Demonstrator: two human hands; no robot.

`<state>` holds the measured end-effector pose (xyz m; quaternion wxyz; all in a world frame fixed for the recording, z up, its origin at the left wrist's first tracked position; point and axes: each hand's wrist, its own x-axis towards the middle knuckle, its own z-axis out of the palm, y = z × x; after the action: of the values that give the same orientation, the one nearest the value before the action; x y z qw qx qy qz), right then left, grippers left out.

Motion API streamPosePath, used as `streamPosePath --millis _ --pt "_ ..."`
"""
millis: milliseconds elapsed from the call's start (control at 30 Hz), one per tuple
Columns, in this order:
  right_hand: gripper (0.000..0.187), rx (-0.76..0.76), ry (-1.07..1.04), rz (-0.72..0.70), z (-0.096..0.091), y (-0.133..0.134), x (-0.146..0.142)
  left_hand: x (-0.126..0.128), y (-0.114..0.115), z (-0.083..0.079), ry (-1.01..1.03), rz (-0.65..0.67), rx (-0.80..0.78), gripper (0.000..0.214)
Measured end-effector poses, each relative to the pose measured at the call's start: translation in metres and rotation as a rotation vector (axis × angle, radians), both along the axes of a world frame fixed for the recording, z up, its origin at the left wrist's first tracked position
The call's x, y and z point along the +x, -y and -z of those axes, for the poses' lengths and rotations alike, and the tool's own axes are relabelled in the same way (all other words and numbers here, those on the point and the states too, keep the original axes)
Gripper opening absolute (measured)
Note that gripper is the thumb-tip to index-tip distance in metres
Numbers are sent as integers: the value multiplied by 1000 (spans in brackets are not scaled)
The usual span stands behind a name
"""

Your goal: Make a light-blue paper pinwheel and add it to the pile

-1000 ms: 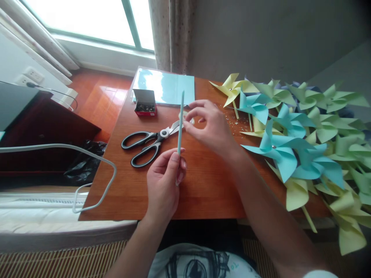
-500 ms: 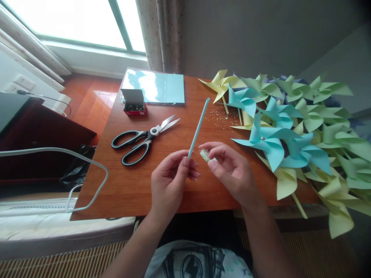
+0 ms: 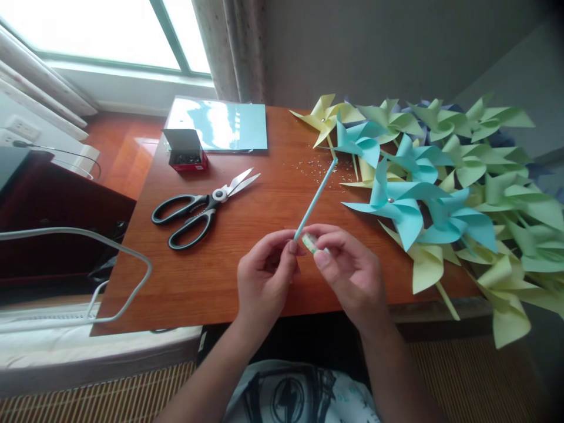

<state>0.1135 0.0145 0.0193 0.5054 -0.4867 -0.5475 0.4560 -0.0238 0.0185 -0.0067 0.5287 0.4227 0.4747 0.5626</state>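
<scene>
My left hand (image 3: pixel 269 273) pinches the lower end of a thin blue paper stick (image 3: pixel 316 197), which slants up and to the right. Close beside it, my right hand (image 3: pixel 348 267) grips a small roll of tape (image 3: pixel 309 242) with green-and-white marking between thumb and fingers. The roll is right by the stick's lower end; whether tape touches the stick I cannot tell. Black-handled scissors (image 3: pixel 207 205) lie partly spread to the left of my hands. To the right are several paper pinwheels, the nearest a blue pinwheel (image 3: pixel 396 202) with a shiny pin at its centre.
A small red box (image 3: pixel 189 163) of dark metal bits stands open at the back left, before a packet of blue paper (image 3: pixel 247 126). Tiny scraps (image 3: pixel 308 176) are scattered on the wooden table (image 3: pixel 176 294). A white cable (image 3: pixel 141 288) loops past its left edge.
The stick has tilted further to the right. My hands have come closer together, bringing the tape roll up to the stick's lower end. The whole view has shifted slightly.
</scene>
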Motion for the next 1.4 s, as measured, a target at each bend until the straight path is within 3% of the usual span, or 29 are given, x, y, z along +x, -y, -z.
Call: streamPosePath --millis 500,667,933,1133,1400 --pt "7 -48 -85 82 -2 1 -7 3 0 5 -75 -41 31 14" --pt "8 -54 -63 112 -2 1 -10 3 2 5 -123 -55 36 23" --pt "8 -70 -73 152 -3 5 -16 0 5 17 -352 -101 257 43" --pt "10 -76 -74 170 -7 8 -20 1 6 12 -538 -164 459 48" --pt "9 -93 -87 190 -9 11 -21 3 7 9 -578 -180 443 47"
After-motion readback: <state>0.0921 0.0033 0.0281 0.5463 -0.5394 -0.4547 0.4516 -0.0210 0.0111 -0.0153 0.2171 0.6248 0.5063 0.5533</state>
